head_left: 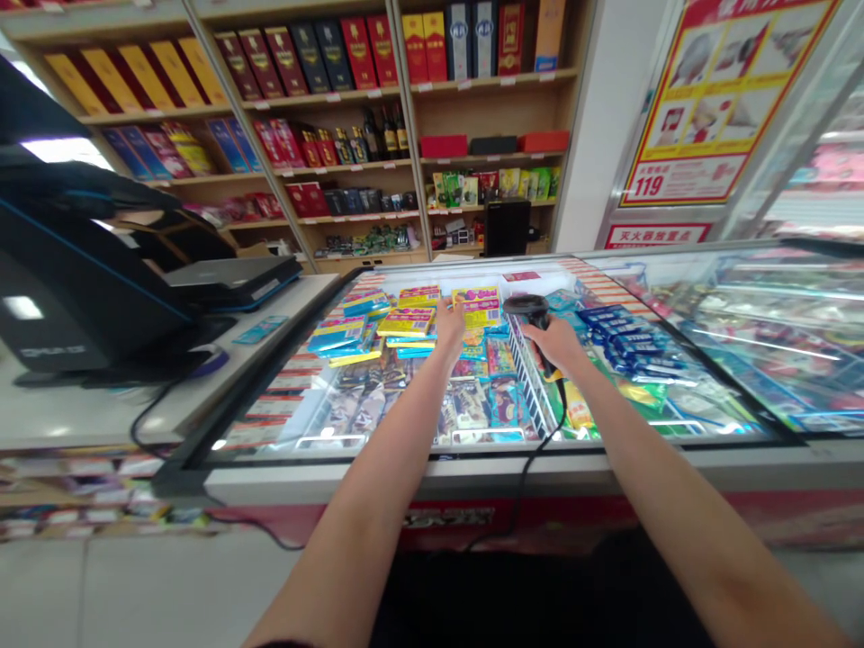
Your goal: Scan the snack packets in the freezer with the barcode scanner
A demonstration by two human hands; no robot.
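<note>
The right hand (pixel 557 344) is clenched around a black handheld barcode scanner (pixel 533 326), fingers wrapped about the grip, with the scanner's head tilted up and pointing toward the left of the frame. Its black cable (pixel 533 454) falls from the lower end of the scanner, over the front of the chest freezer (pixel 472 465), and down toward the floor.

The left hand (pixel 449 326) reaches in at centre frame, fingers extended rather than curled. Its fingertips (pixel 451 309) sit at the edge of a yellow and pink ice-cream packet (pixel 479 306), seemingly touching it, though I cannot tell whether they are actually pinching it. The packet is flat-looking and lies at the far end of the freezer's open section, just beside the scanner's head.

Around it, yellow and blue packets (pixel 378 328) are heaped at the left of the freezer, with a white wire divider (pixel 526 387) just under the right hand. Blue boxes (pixel 627 337) lie under the glass lid (pixel 742 342) on the right. A black checkout terminal (pixel 67 279) stands on a white counter (pixel 114 405) at left, wooden shelves of boxed liquor (pixel 303 63) fill the top of the frame, and a red-and-yellow price poster (pixel 715 99) hangs at upper right.
</note>
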